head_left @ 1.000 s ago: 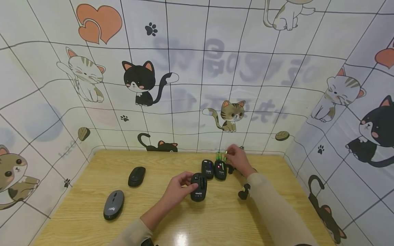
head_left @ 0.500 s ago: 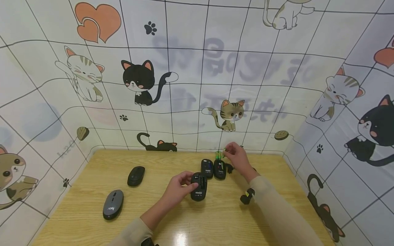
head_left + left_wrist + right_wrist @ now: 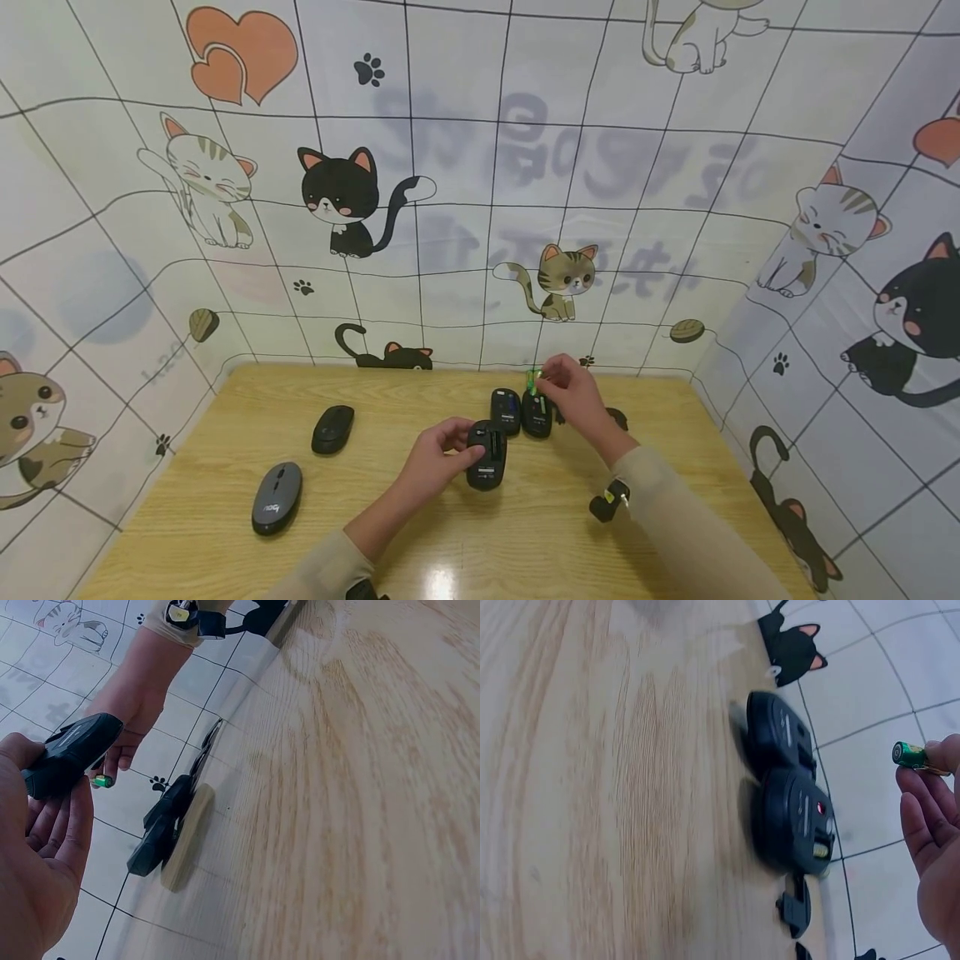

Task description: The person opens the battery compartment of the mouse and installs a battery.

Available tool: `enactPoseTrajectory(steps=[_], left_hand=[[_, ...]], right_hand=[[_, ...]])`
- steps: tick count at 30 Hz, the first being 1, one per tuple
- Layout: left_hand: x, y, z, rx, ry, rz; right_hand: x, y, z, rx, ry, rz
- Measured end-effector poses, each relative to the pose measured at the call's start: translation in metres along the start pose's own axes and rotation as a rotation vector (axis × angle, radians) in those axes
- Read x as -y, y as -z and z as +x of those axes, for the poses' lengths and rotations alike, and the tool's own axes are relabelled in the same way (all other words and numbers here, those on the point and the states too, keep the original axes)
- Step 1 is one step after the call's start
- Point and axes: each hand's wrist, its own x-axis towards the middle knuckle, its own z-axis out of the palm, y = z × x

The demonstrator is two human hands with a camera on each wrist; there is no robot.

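Observation:
My left hand (image 3: pixel 431 462) grips a black computer mouse (image 3: pixel 489 473), its underside with the battery slot facing up. Thumb and fingers hold it at its left side, above the table. My right hand (image 3: pixel 579 400) pinches a small green battery (image 3: pixel 907 754), which also shows beyond the held mouse in the left wrist view. Below the right hand lie two more black mice, a left one (image 3: pixel 504 412) and a right one (image 3: pixel 536 419), bottoms up. In the right wrist view the right one's red light glows and a battery (image 3: pixel 820 850) shows in its slot.
Black battery covers (image 3: pixel 795 907) lie beside the overturned mice. Behind them, green batteries (image 3: pixel 531 381) lie near the table's back edge. A small black mouse (image 3: pixel 332 430) and a grey mouse (image 3: pixel 277 498) rest on the left. A cat-patterned curtain (image 3: pixel 457 192) encloses the wooden table (image 3: pixel 405 550).
My right hand has drawn back slightly from the table's back edge toward me, the battery in its fingers. My left hand and its mouse have hardly moved.

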Motion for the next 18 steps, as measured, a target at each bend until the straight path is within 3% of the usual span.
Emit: enactPoseTrajectory(steps=[12, 18], left_hand=[[0.0, -0.001, 0.001, -0.001, -0.009, 0.0], [0.0, -0.001, 0.001, -0.002, -0.006, 0.002]], right_hand=[[0.028, -0.005, -0.017, 0.046, -0.006, 0.144], [0.038, -0.007, -0.026, 0.08, 0.04, 0.181]])
